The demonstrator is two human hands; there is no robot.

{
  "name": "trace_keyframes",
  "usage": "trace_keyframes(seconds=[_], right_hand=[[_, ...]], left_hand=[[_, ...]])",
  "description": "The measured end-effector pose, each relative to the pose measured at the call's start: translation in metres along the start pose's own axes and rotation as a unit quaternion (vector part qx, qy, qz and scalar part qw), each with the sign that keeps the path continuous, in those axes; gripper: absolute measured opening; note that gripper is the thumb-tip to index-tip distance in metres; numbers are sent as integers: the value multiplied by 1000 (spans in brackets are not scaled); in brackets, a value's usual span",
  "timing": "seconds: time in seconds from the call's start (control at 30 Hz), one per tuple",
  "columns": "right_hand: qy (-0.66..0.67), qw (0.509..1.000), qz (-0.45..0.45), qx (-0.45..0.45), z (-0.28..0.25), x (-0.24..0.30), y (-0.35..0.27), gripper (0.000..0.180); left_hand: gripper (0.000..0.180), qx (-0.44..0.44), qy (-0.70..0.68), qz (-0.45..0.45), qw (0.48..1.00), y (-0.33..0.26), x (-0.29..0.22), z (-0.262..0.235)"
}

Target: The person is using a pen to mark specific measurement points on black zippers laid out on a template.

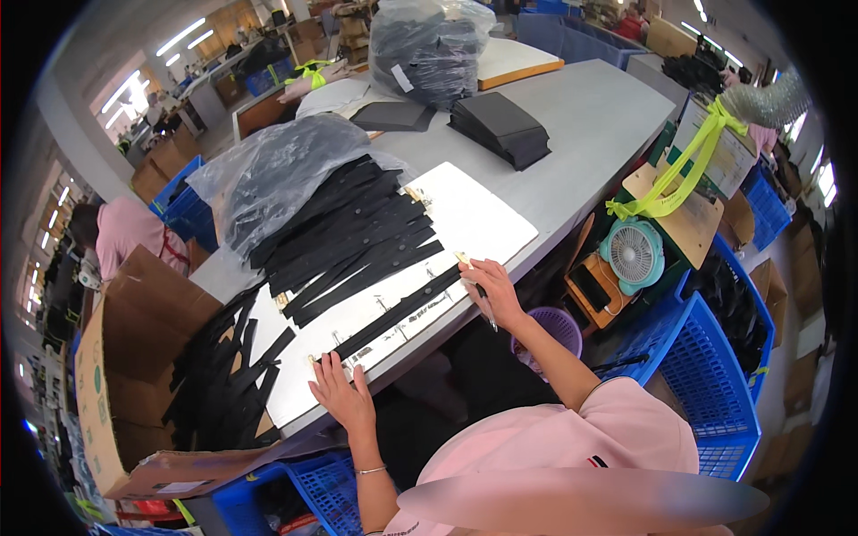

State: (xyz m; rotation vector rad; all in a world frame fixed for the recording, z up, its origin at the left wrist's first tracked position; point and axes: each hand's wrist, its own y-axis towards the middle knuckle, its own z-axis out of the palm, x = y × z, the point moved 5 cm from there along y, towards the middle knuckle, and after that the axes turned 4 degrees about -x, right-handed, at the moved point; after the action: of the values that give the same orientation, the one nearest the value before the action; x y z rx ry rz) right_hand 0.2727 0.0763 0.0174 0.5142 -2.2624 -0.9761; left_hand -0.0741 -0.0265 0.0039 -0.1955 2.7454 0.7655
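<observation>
A single black fabric strip [399,313] lies across the white board [478,214], along markings drawn on it. My left hand [344,395] rests at the strip's left end, fingers stretched out on the board's edge. At the other end, my right hand [492,290] has its fingertips by a small pale tab, and a slim silver pen [489,313] is tucked in its fingers, pointing down. Beyond the single strip lies a spread heap of black strips [335,223], several with buttons or dots and pale tabs at their ends.
A cardboard box [134,357] with more black strips stands at the left. Clear plastic [277,170] covers the heap's far side. A stack of black pieces [500,129] and a filled plastic bag [429,54] sit farther back. Right are a teal fan [633,255] and blue crates [706,384].
</observation>
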Motion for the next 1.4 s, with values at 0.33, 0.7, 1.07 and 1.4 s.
trace_keyframes(seconds=[0.33, 0.7, 1.07, 1.4], right_hand=[[124, 978, 166, -9, -8, 11, 21, 33], [447, 857, 209, 146, 56, 108, 78, 30], [550, 749, 294, 223, 97, 141, 88, 23], [246, 949, 41, 193, 110, 147, 55, 26]], left_hand=[[55, -2, -11, -7, 1000, 4, -2, -3], [57, 16, -20, -29, 999, 3, -3, -6], [56, 25, -13, -37, 999, 5, -3, -7], [52, 23, -11, -25, 999, 8, -6, -4]])
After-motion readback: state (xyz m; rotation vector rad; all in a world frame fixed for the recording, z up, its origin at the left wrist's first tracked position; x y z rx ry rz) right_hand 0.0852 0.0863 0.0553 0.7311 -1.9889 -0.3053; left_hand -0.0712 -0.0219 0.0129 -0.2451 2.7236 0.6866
